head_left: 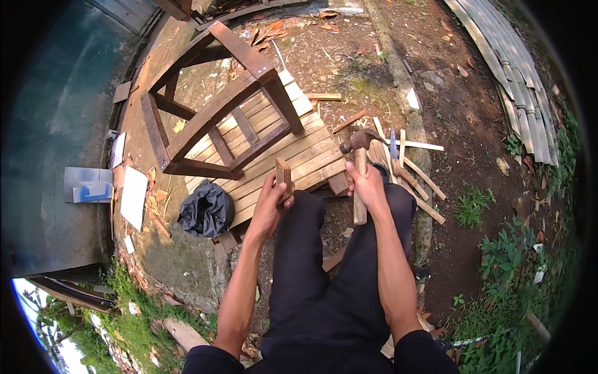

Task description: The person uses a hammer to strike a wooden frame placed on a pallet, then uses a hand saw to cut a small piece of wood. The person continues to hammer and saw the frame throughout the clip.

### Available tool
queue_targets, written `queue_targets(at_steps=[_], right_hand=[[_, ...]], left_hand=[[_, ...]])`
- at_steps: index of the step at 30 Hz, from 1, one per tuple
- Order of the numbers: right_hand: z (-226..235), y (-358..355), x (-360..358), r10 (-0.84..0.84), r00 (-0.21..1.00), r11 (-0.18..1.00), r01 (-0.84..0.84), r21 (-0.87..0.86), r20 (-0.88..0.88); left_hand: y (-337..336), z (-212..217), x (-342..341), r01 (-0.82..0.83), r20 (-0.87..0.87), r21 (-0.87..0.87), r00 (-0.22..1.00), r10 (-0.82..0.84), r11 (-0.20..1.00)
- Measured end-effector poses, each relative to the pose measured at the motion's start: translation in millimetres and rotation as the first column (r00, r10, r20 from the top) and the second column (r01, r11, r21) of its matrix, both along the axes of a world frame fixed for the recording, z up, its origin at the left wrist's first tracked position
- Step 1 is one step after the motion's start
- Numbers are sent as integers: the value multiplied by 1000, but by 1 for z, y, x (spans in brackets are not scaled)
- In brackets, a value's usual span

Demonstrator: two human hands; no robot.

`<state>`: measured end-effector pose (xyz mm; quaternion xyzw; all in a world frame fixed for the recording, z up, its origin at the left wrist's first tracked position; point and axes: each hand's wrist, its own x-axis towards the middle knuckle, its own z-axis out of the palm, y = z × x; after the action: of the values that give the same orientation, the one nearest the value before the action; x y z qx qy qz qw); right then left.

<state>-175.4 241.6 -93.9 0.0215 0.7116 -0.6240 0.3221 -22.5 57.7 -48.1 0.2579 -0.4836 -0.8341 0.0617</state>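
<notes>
Small brown wooden block [284, 176] sits upright in your left hand [269, 209], its long axis running roughly away from you, its far end resting at the near edge of the pale slatted wooden panel [293, 159] that lies on the ground ahead of your knees. Your left fingers are closed around the block's lower part, thumb along its side. Your right hand [367, 187] is clamped on the light wooden handle of a claw hammer [359, 181]; the handle stands nearly vertical in the view, and the dark rusty steel head points left, toward the block. The hammer head lies up and to the right of the block, near but apart from it, so the right hand is the striking side and the left is the holding side. A dark brown wooden chair frame [212, 112] lies tipped on the panel beyond, a crumpled black plastic bag [207, 209] sits to the left, and loose pale wood offcuts [414, 171] lie just right of the hammer.
</notes>
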Motion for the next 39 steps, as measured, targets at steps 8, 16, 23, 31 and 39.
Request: queue_targets(at_steps=[8,16,23,31,39], right_hand=[[2,114,-77,-75,980,991,93,-93,183],[-85,222,-146,-168,982,864,107,493,83],[-224,277,-96,97,972,376,163,912,-213],[-300,238,-82,222,931,250,233,940,-290],[-330,180,-151,607,793,240,-127,963,-47]], left_hand=[[59,-44,-49,192,115,-225,979,-170,955],[93,-84,-130,179,79,-24,981,-177,984],[108,-109,-152,245,169,-88,959,-228,965],[99,-83,-143,384,451,-505,881,-143,773],[101,-68,-142,474,434,-716,877,-205,513]])
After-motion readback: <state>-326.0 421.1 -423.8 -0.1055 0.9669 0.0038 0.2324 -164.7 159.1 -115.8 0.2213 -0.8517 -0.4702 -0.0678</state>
